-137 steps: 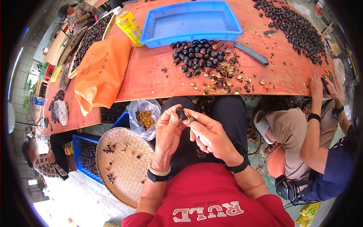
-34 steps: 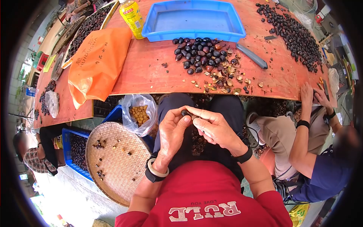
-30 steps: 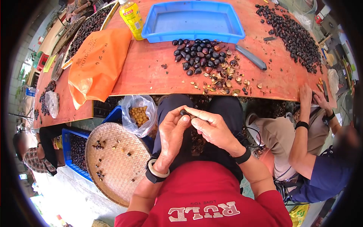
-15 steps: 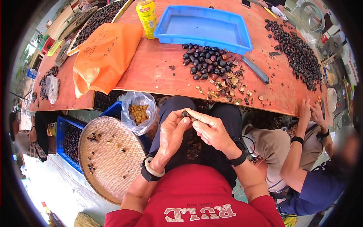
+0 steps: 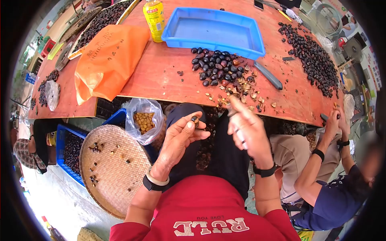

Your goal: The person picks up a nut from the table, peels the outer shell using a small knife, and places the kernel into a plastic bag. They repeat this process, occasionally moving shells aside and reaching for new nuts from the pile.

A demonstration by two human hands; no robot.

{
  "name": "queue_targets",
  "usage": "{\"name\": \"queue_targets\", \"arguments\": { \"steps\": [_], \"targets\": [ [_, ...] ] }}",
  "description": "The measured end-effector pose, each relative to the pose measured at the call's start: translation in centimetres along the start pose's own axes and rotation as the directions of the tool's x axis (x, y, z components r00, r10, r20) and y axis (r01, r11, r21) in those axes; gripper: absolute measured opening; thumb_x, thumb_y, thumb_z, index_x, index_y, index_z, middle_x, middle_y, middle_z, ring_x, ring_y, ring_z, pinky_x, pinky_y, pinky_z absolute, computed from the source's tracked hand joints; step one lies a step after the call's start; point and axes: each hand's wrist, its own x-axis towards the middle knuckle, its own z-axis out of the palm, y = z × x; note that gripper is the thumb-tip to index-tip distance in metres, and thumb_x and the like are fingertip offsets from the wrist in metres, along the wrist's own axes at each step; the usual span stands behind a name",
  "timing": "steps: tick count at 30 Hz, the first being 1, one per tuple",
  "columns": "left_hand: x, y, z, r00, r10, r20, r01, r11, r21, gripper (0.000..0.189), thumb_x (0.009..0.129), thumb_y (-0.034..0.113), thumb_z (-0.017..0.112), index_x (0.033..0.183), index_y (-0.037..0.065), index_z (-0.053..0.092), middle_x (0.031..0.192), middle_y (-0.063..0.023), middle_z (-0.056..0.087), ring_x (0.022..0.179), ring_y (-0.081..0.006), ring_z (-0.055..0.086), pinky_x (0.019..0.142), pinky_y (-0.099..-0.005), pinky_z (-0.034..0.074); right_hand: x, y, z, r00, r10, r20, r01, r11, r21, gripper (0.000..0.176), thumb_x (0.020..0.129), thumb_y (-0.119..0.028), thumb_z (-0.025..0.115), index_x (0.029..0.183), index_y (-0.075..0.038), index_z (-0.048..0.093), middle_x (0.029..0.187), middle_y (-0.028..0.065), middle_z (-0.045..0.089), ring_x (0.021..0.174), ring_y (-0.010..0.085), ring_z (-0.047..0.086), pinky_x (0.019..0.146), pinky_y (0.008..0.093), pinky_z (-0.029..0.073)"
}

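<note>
My left hand (image 5: pixel 180 134) holds a small dark nut (image 5: pixel 195 119) between thumb and fingertips, above my lap. Blurred by motion, my right hand (image 5: pixel 250 130) is apart from it, near the table edge; what it holds, if anything, cannot be made out. Beyond the hands, a pile of dark nuts (image 5: pixel 217 67) lies on the red table (image 5: pixel 161 82) with broken shell pieces (image 5: pixel 251 90) at its near right side. A grey-handled tool (image 5: pixel 268 75) lies right of that pile.
A blue tray (image 5: pixel 213 31), a yellow bottle (image 5: pixel 154 20) and an orange bag (image 5: pixel 108 60) are on the table. A woven basket (image 5: pixel 116 160) and a bag of peeled nuts (image 5: pixel 144 121) are at left. A co-worker (image 5: pixel 321 176) sits at right.
My right hand has moved away from my left hand and the nut, to the right. My left hand still holds the nut.
</note>
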Motion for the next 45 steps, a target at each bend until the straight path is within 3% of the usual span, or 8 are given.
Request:
{"name": "queue_targets", "arguments": {
  "steps": [6,13,27,30,33,36,39,45],
  "targets": [
    [-0.2,-0.2,-0.2,1.000,0.002,-0.025,0.000,0.997,0.073,0.039,0.095,0.027,0.051,0.125,0.002,0.049,0.098,-0.0075,0.062,0.078,-0.0147,0.063,0.075,-0.0284,0.051,-1.0,2.1,3.3,0.988,0.011,0.155,0.017,0.984,-0.175,0.047,0.093,-0.011,0.050,0.138,-0.006,0.038,0.089,0.0029,0.062,0.068,0.0064,0.049,0.063,0.0222,0.044],
    [-0.5,-0.1,-0.1,0.999,0.023,-0.024,-0.019,0.985,0.171,0.037,0.094,0.029,0.053,0.118,0.000,0.057,0.095,-0.0079,0.063,0.073,-0.0120,0.060,0.071,-0.0250,0.050,-0.5,3.4,2.6,0.953,-0.199,0.229,0.286,0.843,-0.456,0.047,0.089,-0.010,0.053,0.133,-0.003,0.043,0.089,0.0103,0.064,0.065,0.0126,0.055,0.061,0.0257,0.045],
    [-0.4,-1.1,0.1,0.995,0.083,-0.061,-0.061,0.952,0.301,0.031,0.091,0.018,0.058,0.113,-0.004,0.058,0.090,-0.0083,0.064,0.070,-0.0113,0.060,0.067,-0.0225,0.050,-0.6,3.6,2.5,0.934,-0.284,0.218,0.358,0.718,-0.597,0.041,0.088,-0.009,0.052,0.129,-0.004,0.049,0.084,0.0143,0.061,0.069,0.0250,0.060,0.063,0.0328,0.047],
    [-0.7,-1.6,0.9,0.986,0.168,-0.006,-0.128,0.771,0.624,0.027,0.092,0.011,0.055,0.113,-0.006,0.057,0.087,-0.0095,0.064,0.071,-0.0126,0.063,0.068,-0.0232,0.051,-0.1,3.9,2.0,0.941,-0.262,0.215,0.338,0.696,-0.633,0.040,0.088,-0.009,0.051,0.127,-0.004,0.051,0.083,0.0152,0.060,0.071,0.0273,0.060,0.065,0.0336,0.048],
    [-0.6,-2.1,0.8,0.979,0.182,-0.095,-0.137,0.922,0.361,0.028,0.092,0.013,0.055,0.113,-0.005,0.057,0.086,-0.0097,0.064,0.072,-0.0139,0.063,0.069,-0.0239,0.052,0.2,3.9,1.6,0.943,-0.268,0.197,0.332,0.744,-0.580,0.038,0.089,-0.010,0.050,0.127,-0.004,0.051,0.089,0.0158,0.062,0.073,0.0248,0.061,0.066,0.0334,0.048],
    [-0.6,-1.2,0.4,0.984,0.123,-0.131,-0.075,0.943,0.323,0.031,0.092,0.018,0.056,0.113,-0.004,0.057,0.085,-0.0095,0.063,0.073,-0.0154,0.064,0.071,-0.0259,0.053,-0.2,3.1,1.4,0.977,-0.171,0.126,0.207,0.899,-0.385,0.039,0.091,-0.011,0.050,0.129,-0.002,0.048,0.102,0.0149,0.065,0.071,0.0118,0.058,0.066,0.0271,0.047],
    [-0.7,-0.8,0.4,0.991,0.080,-0.110,-0.039,0.942,0.333,0.033,0.092,0.022,0.056,0.114,-0.003,0.057,0.087,-0.0094,0.064,0.074,-0.0154,0.064,0.072,-0.0269,0.054,-0.9,3.0,1.6,0.964,-0.176,0.199,0.251,0.849,-0.465,0.041,0.091,-0.011,0.050,0.131,-0.001,0.046,0.099,0.0149,0.066,0.068,0.0103,0.055,0.066,0.0256,0.046],
    [-0.6,-1.4,0.1,0.993,0.113,-0.030,-0.099,0.949,0.299,0.032,0.092,0.020,0.056,0.115,-0.003,0.057,0.092,-0.0098,0.065,0.077,-0.0135,0.063,0.073,-0.0261,0.053,-1.3,2.0,2.1,0.951,-0.154,0.268,0.278,0.804,-0.525,0.043,0.090,-0.011,0.049,0.131,0.000,0.044,0.096,0.0170,0.065,0.076,0.0270,0.063,0.069,0.0331,0.049]
  ]
}}
